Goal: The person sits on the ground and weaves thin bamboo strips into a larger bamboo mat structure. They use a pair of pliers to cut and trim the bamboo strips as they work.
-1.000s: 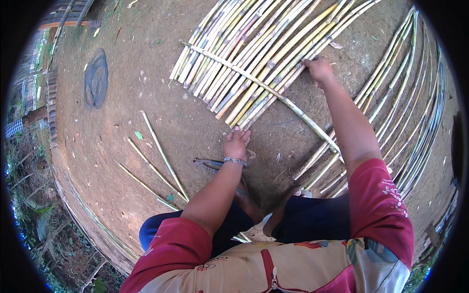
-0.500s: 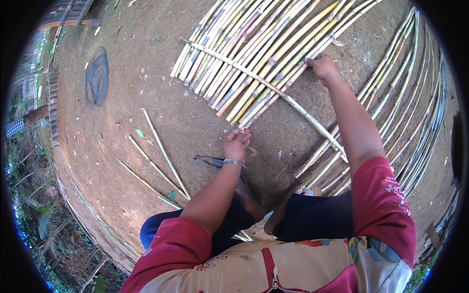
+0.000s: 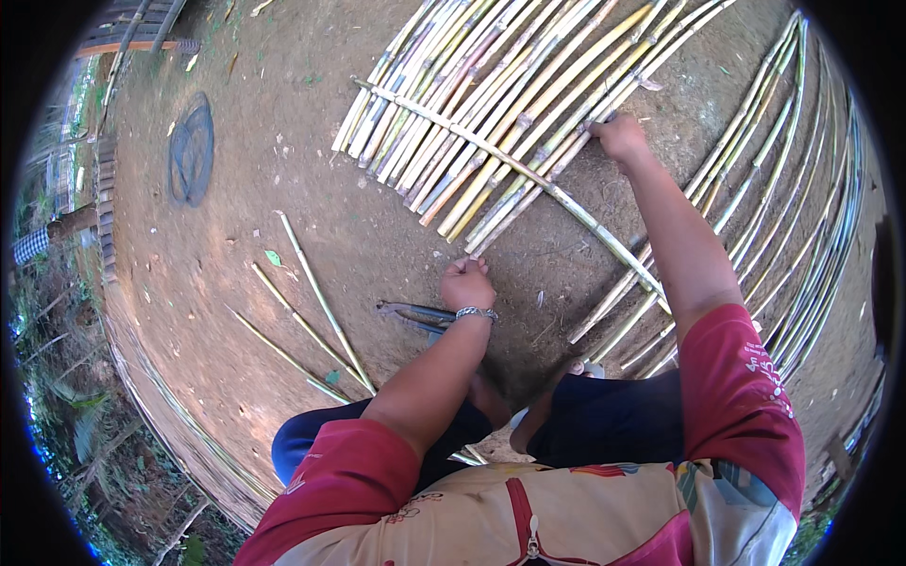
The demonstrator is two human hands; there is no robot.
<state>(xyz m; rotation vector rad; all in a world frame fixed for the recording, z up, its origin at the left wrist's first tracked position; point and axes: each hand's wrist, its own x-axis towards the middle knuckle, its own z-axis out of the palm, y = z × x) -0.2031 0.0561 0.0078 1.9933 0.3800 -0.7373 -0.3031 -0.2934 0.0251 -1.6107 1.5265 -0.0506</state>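
Many bamboo poles (image 3: 453,123) lie side by side on the dirt, in a row fanning away from me. One thinner bamboo pole (image 3: 510,160) crosses on top of them near their close ends. My right hand (image 3: 620,139) is closed around the rightmost pole (image 3: 533,195) of the row, partway along it. At that pole's near end, my left hand (image 3: 466,286) is closed with its fingertips on the tip; the exact grip is partly hidden. A dark long-handled tool (image 3: 415,309) lies beside my left wrist, partly covered by the forearm.
More loose bamboo poles (image 3: 769,160) spread along the right side, with thin green strips (image 3: 835,264) beyond. Several thin sticks (image 3: 316,283) lie at left. A coil of dark netting or wire (image 3: 191,151) rests farther off. My feet are close below the poles.
My left hand has moved slightly right and down, and the rightmost pole's near end now sticks out a little farther toward me. My right hand has shifted slightly, still on the pole.
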